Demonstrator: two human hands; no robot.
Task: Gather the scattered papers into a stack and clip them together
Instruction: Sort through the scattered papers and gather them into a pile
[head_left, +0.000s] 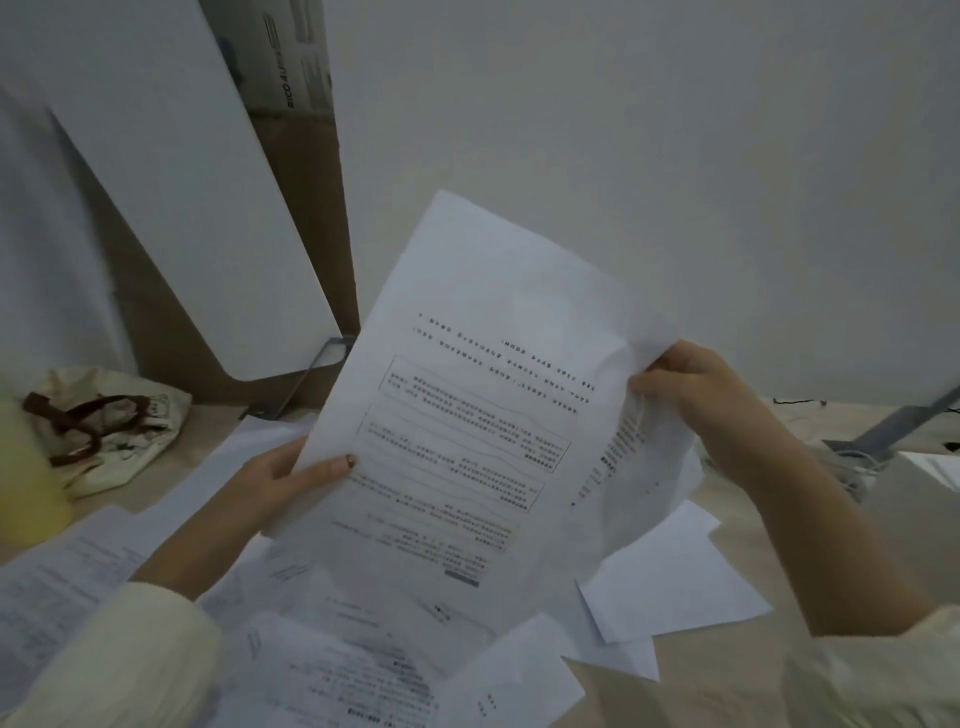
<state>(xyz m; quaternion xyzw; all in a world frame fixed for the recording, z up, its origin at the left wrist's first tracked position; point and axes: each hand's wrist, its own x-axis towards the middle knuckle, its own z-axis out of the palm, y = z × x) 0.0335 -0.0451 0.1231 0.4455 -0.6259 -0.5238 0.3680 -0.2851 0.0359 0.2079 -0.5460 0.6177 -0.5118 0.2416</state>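
I hold a bunch of printed white sheets (467, 441) up above the floor, tilted and upside down to me. My left hand (280, 483) grips their left edge, thumb on the top page. My right hand (691, 395) pinches the right edge, where another sheet (639, 467) curls down behind the top page. Several more printed papers (332, 670) lie scattered on the beige floor below, and blank white sheets (670, 577) lie to the right. No clip is visible.
A cream cloth bag with brown straps (104, 431) lies at the left beside a yellow object (26, 467). A white board (171, 182) and a cardboard box (306, 156) lean on the wall. A grey metal leg (883, 426) stands at the right.
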